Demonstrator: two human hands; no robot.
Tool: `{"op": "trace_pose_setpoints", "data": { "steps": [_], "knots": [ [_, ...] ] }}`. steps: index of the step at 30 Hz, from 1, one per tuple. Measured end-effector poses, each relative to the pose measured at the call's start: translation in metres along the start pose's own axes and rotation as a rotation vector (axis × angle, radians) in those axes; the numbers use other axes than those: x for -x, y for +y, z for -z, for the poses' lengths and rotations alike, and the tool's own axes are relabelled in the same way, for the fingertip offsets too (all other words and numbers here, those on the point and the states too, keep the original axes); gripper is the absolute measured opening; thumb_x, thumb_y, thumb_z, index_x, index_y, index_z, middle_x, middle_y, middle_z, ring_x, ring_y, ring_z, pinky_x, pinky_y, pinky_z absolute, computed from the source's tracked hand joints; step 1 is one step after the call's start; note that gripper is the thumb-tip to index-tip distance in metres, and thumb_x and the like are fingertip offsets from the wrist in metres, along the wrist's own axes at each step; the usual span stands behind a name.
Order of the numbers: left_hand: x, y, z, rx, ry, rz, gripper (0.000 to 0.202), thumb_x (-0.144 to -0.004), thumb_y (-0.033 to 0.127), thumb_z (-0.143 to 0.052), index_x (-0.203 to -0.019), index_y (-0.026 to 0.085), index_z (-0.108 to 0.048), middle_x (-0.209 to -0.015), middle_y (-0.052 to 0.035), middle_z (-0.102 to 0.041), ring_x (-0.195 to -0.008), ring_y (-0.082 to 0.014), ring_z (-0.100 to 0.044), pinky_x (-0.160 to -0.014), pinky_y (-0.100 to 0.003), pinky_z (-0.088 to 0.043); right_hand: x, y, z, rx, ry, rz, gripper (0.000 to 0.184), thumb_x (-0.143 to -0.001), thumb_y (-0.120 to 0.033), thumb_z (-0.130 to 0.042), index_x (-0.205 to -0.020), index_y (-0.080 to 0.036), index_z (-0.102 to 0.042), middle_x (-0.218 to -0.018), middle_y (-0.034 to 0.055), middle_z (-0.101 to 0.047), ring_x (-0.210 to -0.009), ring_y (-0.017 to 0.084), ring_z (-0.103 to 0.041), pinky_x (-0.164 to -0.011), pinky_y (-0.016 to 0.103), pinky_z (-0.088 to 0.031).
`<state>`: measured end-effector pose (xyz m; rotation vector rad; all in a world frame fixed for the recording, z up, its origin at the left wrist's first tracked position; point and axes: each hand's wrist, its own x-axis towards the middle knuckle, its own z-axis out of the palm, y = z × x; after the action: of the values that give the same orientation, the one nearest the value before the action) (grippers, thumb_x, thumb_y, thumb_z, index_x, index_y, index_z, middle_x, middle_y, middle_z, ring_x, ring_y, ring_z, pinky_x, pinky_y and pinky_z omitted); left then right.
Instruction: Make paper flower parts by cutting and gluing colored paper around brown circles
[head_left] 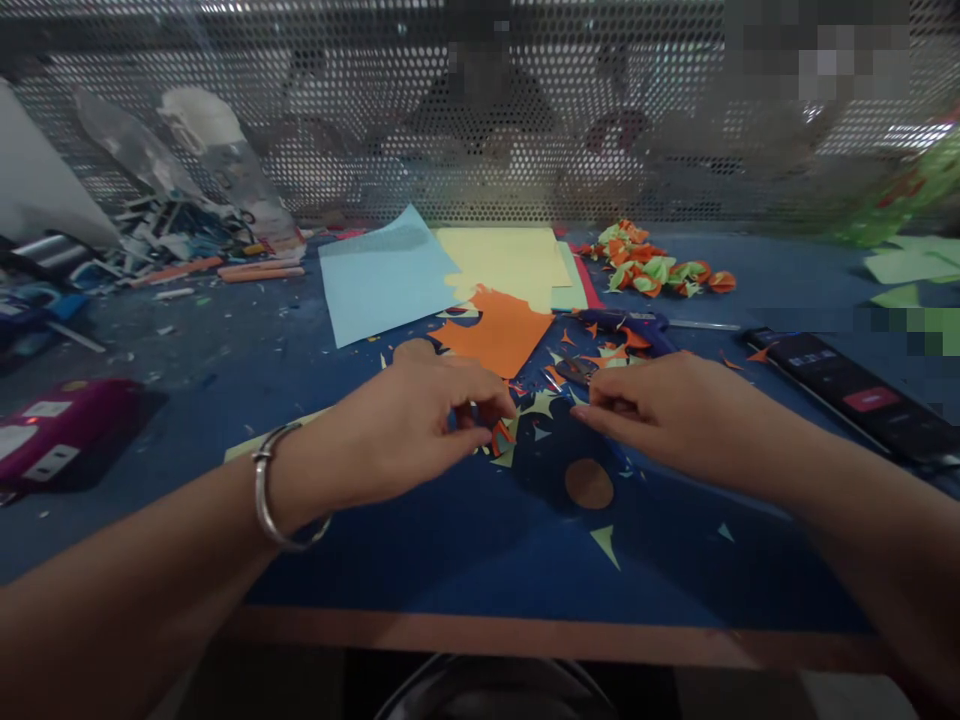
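My left hand [442,408], with a silver bangle at the wrist, is over the paper scraps with thumb and fingers curled towards each other. Right at its fingertips shows a small orange and green paper piece [502,436]; whether it is pinched or lies beneath, I cannot tell. My right hand [649,400] has its fingers bent and pressed together, their inner side hidden. Beside them lie dark-handled scissors [573,372]. A brown paper circle [589,484] rests on the blue tabletop below, between the hands. An orange sheet [499,335] lies just beyond the left hand.
Blue [382,285] and yellow [502,255] sheets lie at the back, beside orange-green paper flowers [652,270]. A blue glue gun [652,325] and a phone [847,390] are at right. At left are a magenta power socket [64,425], a bottle [240,165] and glue sticks [261,272].
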<state>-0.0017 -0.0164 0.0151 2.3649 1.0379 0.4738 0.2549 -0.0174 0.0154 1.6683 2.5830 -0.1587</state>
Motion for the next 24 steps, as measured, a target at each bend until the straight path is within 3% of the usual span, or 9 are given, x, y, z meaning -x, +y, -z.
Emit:
{"op": "trace_pose_setpoints", "data": {
  "steps": [5,10,15,19,22,24],
  "knots": [
    [-0.006,-0.004,-0.012,-0.118,-0.052,-0.100,0.019,-0.089,0.014,-0.058,-0.092,0.022,-0.075,-0.100,-0.0060,-0.071,-0.091,-0.0210,-0.065,-0.082,-0.032,-0.044,0.001,0.001,-0.002,-0.061,0.082,0.049,0.036,-0.095,-0.042,-0.051,-0.065,-0.021,-0.048,-0.057,-0.0006,-0.057,-0.050,0.014,-0.046,-0.052,0.028,-0.025],
    [-0.009,-0.009,-0.013,-0.089,0.068,-0.095,0.014,-0.093,0.021,-0.056,-0.092,0.024,-0.069,-0.093,-0.0010,-0.074,-0.087,-0.0196,-0.065,-0.085,-0.034,-0.041,0.004,0.002,-0.005,-0.193,0.229,0.126,0.033,-0.095,-0.040,-0.054,-0.068,-0.021,-0.055,-0.056,-0.0016,-0.056,-0.050,0.013,-0.046,-0.053,0.028,-0.026],
    [-0.009,-0.012,-0.014,-0.107,0.011,-0.118,0.018,-0.083,0.018,-0.065,-0.098,0.024,-0.072,-0.102,-0.0034,-0.074,-0.098,-0.0232,-0.065,-0.090,-0.035,-0.042,0.006,-0.003,-0.007,-0.243,0.281,0.204,0.031,-0.096,-0.037,-0.055,-0.071,-0.020,-0.061,-0.057,-0.0023,-0.056,-0.050,0.012,-0.045,-0.054,0.028,-0.029],
    [-0.007,-0.010,-0.015,-0.128,-0.028,-0.138,0.021,-0.081,0.015,-0.062,-0.095,0.023,-0.075,-0.099,-0.0049,-0.072,-0.096,-0.0223,-0.065,-0.090,-0.034,-0.043,0.006,-0.006,-0.009,-0.220,0.296,0.255,0.028,-0.096,-0.033,-0.054,-0.072,-0.020,-0.062,-0.057,-0.0019,-0.057,-0.050,0.013,-0.046,-0.055,0.028,-0.031],
    [-0.008,-0.009,-0.016,-0.108,-0.019,-0.146,0.025,-0.078,0.014,-0.063,-0.096,0.024,-0.077,-0.101,-0.0044,-0.073,-0.096,-0.0224,-0.065,-0.091,-0.035,-0.044,0.005,-0.006,-0.011,-0.188,0.295,0.264,0.027,-0.096,-0.032,-0.053,-0.074,-0.021,-0.063,-0.059,-0.0010,-0.059,-0.051,0.014,-0.048,-0.055,0.029,-0.031],
    [-0.009,-0.009,-0.017,-0.004,0.065,-0.076,0.020,-0.074,0.012,-0.067,-0.085,0.026,-0.078,-0.095,-0.0027,-0.075,-0.094,-0.0227,-0.066,-0.091,-0.035,-0.044,0.005,-0.005,-0.011,-0.175,0.303,0.276,0.027,-0.096,-0.032,-0.053,-0.074,-0.021,-0.063,-0.060,-0.0008,-0.060,-0.052,0.014,-0.050,-0.055,0.029,-0.032]
  ]
}}
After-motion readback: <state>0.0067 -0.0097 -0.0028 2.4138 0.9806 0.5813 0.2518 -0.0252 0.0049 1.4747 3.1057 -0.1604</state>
